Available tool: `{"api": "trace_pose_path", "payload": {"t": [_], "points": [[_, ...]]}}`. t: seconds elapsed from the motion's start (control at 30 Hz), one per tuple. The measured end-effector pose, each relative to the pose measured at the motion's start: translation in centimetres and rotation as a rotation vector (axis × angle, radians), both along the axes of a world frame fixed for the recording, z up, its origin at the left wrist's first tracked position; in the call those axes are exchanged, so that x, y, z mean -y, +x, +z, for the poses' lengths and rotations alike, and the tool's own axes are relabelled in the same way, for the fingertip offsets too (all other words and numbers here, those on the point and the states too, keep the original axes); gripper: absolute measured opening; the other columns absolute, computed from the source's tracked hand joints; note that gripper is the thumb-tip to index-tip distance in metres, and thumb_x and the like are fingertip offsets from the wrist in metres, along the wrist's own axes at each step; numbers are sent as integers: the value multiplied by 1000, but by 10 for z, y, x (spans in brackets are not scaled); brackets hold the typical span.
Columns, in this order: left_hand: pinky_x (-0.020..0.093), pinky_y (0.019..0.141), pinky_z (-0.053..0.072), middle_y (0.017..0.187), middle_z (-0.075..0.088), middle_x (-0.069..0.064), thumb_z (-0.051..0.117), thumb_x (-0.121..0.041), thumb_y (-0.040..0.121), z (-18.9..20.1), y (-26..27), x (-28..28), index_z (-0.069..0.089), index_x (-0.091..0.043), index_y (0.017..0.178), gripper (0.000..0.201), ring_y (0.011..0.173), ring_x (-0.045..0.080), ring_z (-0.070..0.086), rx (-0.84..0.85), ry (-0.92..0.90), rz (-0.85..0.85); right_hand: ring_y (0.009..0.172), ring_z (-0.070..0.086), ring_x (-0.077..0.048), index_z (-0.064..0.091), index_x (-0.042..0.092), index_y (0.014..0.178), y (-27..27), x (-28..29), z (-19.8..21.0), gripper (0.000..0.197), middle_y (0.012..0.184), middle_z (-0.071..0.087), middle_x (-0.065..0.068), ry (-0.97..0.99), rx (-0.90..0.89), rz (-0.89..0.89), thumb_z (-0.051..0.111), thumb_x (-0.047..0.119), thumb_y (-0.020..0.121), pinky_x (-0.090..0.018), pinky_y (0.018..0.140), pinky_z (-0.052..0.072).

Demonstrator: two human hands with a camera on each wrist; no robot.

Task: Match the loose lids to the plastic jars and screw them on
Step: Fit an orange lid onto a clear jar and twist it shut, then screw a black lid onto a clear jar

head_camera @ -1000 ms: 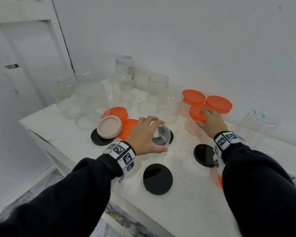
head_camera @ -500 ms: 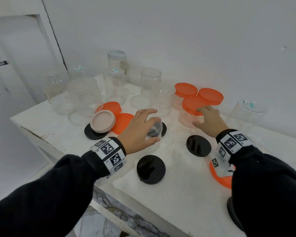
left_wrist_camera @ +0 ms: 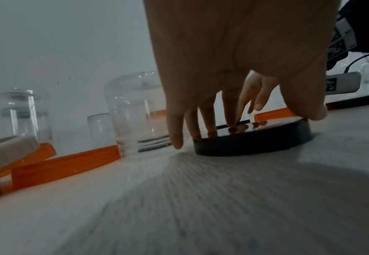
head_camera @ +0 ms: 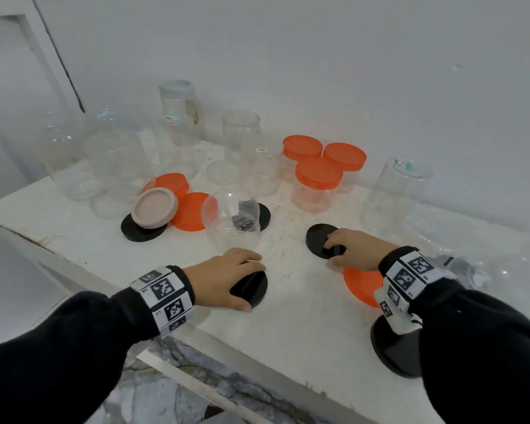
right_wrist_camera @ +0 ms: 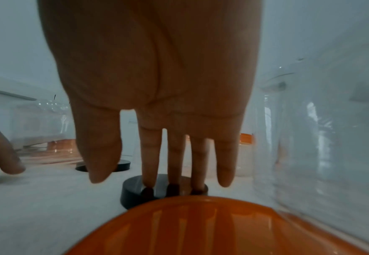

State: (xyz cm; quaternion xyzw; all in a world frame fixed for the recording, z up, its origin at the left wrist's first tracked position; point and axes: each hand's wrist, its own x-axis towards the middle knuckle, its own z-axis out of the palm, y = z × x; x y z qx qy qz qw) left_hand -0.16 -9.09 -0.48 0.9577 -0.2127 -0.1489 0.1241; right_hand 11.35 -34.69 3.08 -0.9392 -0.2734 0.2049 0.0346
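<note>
My left hand [head_camera: 227, 278] lies over a black lid [head_camera: 256, 291] near the table's front edge. In the left wrist view its straight fingers [left_wrist_camera: 231, 110] touch the top of that black lid [left_wrist_camera: 255, 141] and the thumb sits at the rim. My right hand [head_camera: 352, 249] reaches to a second black lid [head_camera: 315, 237]. In the right wrist view three straight fingertips [right_wrist_camera: 174, 160] rest on top of this lid [right_wrist_camera: 135, 191]. A clear plastic jar [head_camera: 231, 221] stands mouth down between and behind the hands, untouched.
An orange lid [head_camera: 360, 286] lies under my right wrist, and another black lid [head_camera: 392, 353] sits by the front right edge. A pink lid [head_camera: 155, 208], orange lids [head_camera: 190, 212], orange-lidded jars [head_camera: 317, 182] and several clear jars [head_camera: 395, 197] crowd the white table [head_camera: 288, 316].
My left hand let go of the clear jar and drew back onto the near black lid. My right hand left the orange-lidded jar and came down onto the other black lid.
</note>
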Motion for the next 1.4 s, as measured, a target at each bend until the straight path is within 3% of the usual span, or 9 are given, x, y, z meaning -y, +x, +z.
{"api": "trace_pose_path", "payload": {"t": [0.13,0.37,0.57,0.63,0.8,0.93,1.1,1.23,1.4], "points": [[31,111,26,149,23,-2,71,-44,77,0,1,1,27,-22,143,82,136,15,17,-69,10,20,121,44,-23,49,13,131,2,5,-5,42,137,43,-6,3,24,-26,55,27,92,-28,100,35],[27,104,34,143,30,-6,74,-41,74,-1,4,5,31,-24,141,82,128,10,23,-22,-26,36,119,45,-24,47,13,132,5,13,-9,45,138,41,-6,-12,24,-36,55,31,92,-32,100,37],[34,104,36,143,32,-7,69,-53,68,8,8,20,34,-25,141,85,128,9,25,30,-140,15,113,48,-21,51,13,129,7,13,2,41,130,49,-6,48,45,-37,55,31,92,-26,90,37],[35,103,38,142,32,-10,61,-61,63,14,11,26,34,-28,140,88,127,6,26,69,-176,34,111,50,-19,55,13,123,8,13,17,35,125,53,-4,178,115,-62,57,29,91,-27,90,39],[27,105,33,139,36,-12,64,-59,65,21,24,38,37,-29,138,83,125,4,31,143,-342,64,93,60,-16,67,12,101,23,19,72,16,104,66,-2,635,446,-137,65,16,85,-27,80,45],[20,105,27,136,37,-16,69,-52,68,27,35,47,38,-30,137,79,122,0,30,143,-427,52,117,48,-25,61,12,114,59,39,101,32,124,56,-5,581,653,-269,66,21,84,-35,93,36],[20,104,29,127,33,-31,68,-56,65,37,48,50,39,-35,134,78,123,-2,30,139,-492,53,134,26,-34,47,19,133,87,61,94,57,150,28,-7,369,518,-473,67,37,83,-46,108,24],[11,97,27,123,32,-36,62,-62,59,49,62,51,38,-40,130,78,120,-5,29,164,-538,72,140,17,-36,32,28,143,98,68,82,75,156,13,-7,251,338,-515,66,49,80,-52,112,20],[7,94,27,127,40,-22,64,-60,60,56,77,51,40,-34,132,81,119,-1,33,182,-570,72,131,34,-34,32,27,143,105,68,77,80,147,29,-9,211,203,-470,73,43,76,-47,109,30]]}}
